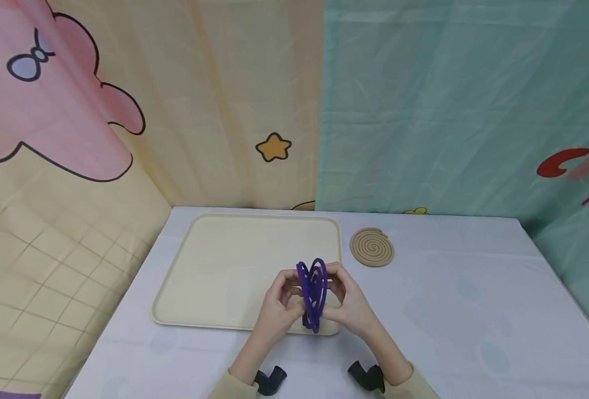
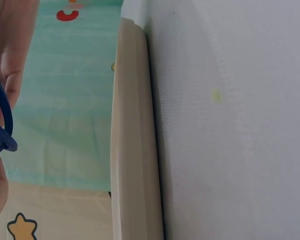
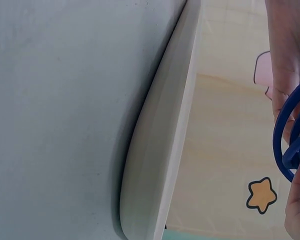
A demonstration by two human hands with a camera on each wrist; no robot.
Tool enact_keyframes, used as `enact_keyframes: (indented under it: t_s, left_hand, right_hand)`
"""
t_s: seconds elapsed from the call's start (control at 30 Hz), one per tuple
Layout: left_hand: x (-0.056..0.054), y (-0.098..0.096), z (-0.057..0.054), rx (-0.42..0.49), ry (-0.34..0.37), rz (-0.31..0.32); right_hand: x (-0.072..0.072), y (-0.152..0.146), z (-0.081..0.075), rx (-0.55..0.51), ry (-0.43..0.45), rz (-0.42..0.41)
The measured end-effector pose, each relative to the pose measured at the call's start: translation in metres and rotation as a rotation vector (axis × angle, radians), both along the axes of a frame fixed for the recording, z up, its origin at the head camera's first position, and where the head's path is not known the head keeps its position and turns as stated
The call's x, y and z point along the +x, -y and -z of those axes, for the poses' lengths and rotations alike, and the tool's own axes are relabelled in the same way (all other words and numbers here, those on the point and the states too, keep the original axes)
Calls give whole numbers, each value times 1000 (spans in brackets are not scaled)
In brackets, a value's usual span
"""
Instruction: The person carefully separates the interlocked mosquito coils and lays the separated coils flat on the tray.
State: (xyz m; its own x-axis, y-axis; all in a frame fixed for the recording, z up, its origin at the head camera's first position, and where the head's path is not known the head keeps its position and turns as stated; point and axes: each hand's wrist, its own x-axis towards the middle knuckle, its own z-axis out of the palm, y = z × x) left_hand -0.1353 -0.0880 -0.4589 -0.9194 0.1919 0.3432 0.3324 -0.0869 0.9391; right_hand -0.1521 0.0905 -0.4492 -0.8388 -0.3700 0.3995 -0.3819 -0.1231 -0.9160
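Over the front right corner of the cream tray [image 1: 209, 327], both hands hold a purple coil [image 1: 314, 299] upright between them. It is made of thin curved rings that stand partly apart at the top and come together lower down. My left hand [image 1: 280, 302] pinches its left side with thumb and fingers, while my right hand [image 1: 353, 305] pinches the right side. In the left wrist view the coil [image 2: 9, 120] looks blue and is cut off at the left edge. The right wrist view has the coil [image 3: 279, 132] at its right edge, above the tray's side.
Behind the tray's right side lies a tan spiral coil [image 1: 372, 247], flat on the white-covered table [image 1: 449, 310]. Patterned curtains [image 1: 424, 111] hang along the table's back edge and both sides. Black wrist cameras [image 1: 272, 380] sit by both sleeves.
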Motion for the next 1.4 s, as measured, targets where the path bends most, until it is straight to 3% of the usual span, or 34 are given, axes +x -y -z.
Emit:
enact_keyframes:
  t_s: [0.4, 0.67, 0.8, 1.0, 1.17, 1.4]
  left_hand:
    - [-2, 3, 5, 34, 0, 34]
    - [-4, 3, 7, -18, -133, 25]
    - [-7, 6, 8, -39, -173, 55]
    - [-10, 10, 8, -61, -238, 91]
    - [-11, 10, 9, -66, -236, 108]
    - [-13, 9, 11, -57, -299, 120]
  right_hand:
    - [1, 0, -3, 39, 23, 1]
    - [-1, -1, -2, 44, 17, -32]
    - [-1, -2, -2, 58, 44, -49]
    - [-3, -6, -5, 109, 192, -77]
    - [-3, -9, -12, 203, 337, -68]
    - [0, -10, -23, 301, 485, -57]
